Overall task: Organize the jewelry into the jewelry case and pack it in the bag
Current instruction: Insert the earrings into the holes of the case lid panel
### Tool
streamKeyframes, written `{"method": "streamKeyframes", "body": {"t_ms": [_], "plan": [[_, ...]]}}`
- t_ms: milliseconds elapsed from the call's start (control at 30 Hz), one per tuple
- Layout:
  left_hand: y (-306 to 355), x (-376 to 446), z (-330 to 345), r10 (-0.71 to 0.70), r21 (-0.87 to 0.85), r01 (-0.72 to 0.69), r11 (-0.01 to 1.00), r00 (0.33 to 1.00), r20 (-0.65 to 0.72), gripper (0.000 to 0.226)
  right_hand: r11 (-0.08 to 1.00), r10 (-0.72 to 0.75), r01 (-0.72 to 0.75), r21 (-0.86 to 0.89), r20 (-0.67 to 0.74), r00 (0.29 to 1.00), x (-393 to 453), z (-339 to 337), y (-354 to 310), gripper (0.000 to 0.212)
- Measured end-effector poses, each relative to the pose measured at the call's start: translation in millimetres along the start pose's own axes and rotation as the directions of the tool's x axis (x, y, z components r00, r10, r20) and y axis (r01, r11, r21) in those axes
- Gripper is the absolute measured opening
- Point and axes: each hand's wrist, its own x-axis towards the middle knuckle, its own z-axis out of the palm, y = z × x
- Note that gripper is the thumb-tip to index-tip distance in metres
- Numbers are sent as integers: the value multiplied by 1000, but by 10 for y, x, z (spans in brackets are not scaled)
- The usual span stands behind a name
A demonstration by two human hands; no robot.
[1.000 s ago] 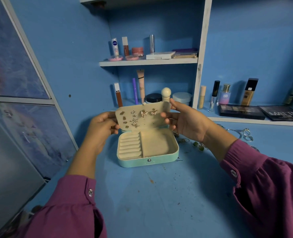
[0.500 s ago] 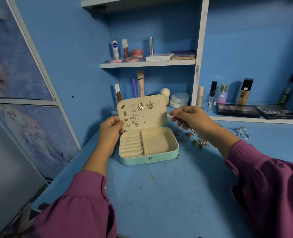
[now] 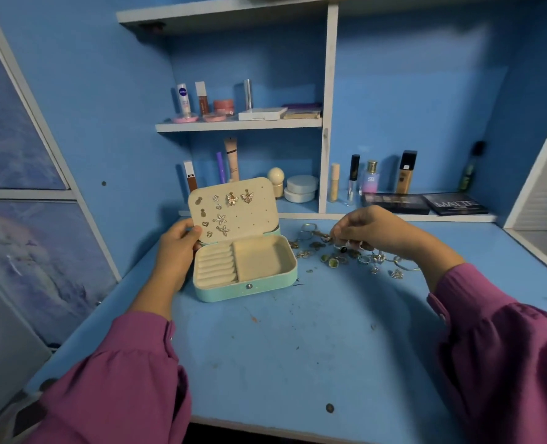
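Case open on the desk, jewelry loose beside it

My left hand [image 3: 177, 248] pinches the lid edge of the jewelry case [image 3: 245, 267] on the desk [image 3: 281, 347]; my right hand [image 3: 374, 230] curls over the loose jewelry [image 3: 339, 259] right of the case, whether clamped on a piece I cannot tell.

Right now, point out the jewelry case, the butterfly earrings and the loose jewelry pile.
jewelry case [image 3: 249, 288]: head view, on its mint front wall by the snap.
butterfly earrings [image 3: 232, 199]: head view, on the left butterfly pinned in the lid.
loose jewelry pile [image 3: 333, 261]: head view, on a green-stoned piece on the table.
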Motion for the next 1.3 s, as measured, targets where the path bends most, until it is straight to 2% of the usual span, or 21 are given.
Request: {"method": "streamKeyframes", "body": {"t_ms": [333, 567, 833, 967, 1167, 1300], "plan": [[-43, 4, 9, 7, -6, -7, 1000, 1000, -29, 24, 966, 104, -98, -240, 12, 995, -290, -292, 239, 3], [-79, 21, -2, 23, 24, -22, 999, 999, -25, 24, 925, 216, -178, -337, 79, 973, -397, -381, 332, 13], [-101, 44, 5, 15, 14, -15, 1000, 1000, -26, 24, 883, 234, -177, -435, 81, 969, -390, -377, 333, 24], [-103, 49, 6, 18, 7, -18, 1000, 999, -29, 24, 860, 231, -181, -477, 47, 972, -380, -360, 328, 20], [-92, 46, 25, 6, -23, -6, 1000, 999, -33, 25, 866, 227, -189, -464, 28, 973, -397, -366, 293, 11], [-79, 35, 22, 7, -24, -7, 1000, 1000, -22, 25, 919, 134, -138, -370, -38, 990, -391, -359, 243, 9]]}}
